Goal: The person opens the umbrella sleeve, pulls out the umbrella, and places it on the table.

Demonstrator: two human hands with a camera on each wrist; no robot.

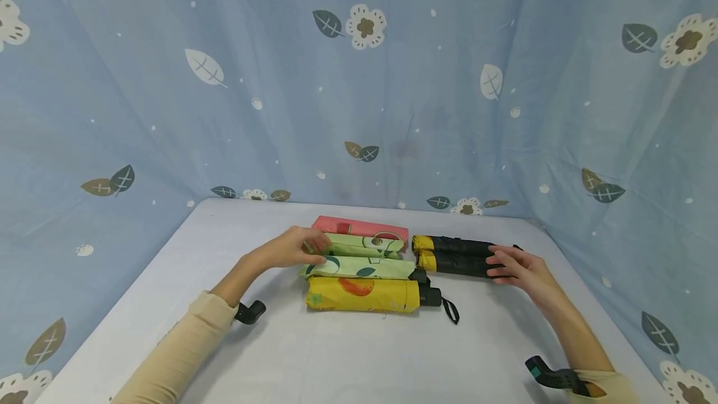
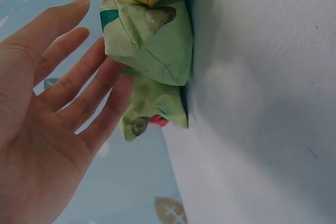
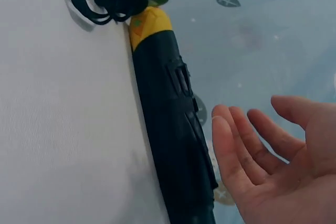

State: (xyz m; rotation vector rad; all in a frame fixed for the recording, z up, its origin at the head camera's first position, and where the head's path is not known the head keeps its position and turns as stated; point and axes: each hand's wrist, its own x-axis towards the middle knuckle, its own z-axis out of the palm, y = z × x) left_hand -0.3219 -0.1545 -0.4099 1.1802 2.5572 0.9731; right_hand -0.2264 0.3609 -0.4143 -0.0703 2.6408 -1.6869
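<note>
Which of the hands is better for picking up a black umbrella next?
Probably the right hand. It's by the end of the black umbrellas, with its fingers relaxed and holding nothing. The left hand is farther off, over by the green umbrellas.

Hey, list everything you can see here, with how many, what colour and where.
Red folded umbrella: 1, pinkish red, back of the left-hand row
Green folded umbrellas: 2, pale green, printed, between red and yellow
Yellow folded umbrella: 1, yellow with black handle, front of that row
Wrist strap: 1, black, at that handle
Black folded umbrellas: 2, black with yellow ends, right of the row
Table: 1, white, under the umbrellas
Curtain: blue, leaf-and-flower print, behind and beside the table
Wrist devices: 2, black, one per wrist
Sleeves: 2, beige, on the forearms
Left hand: 1, by the green umbrellas
Right hand: 1, by the black umbrellas
</note>
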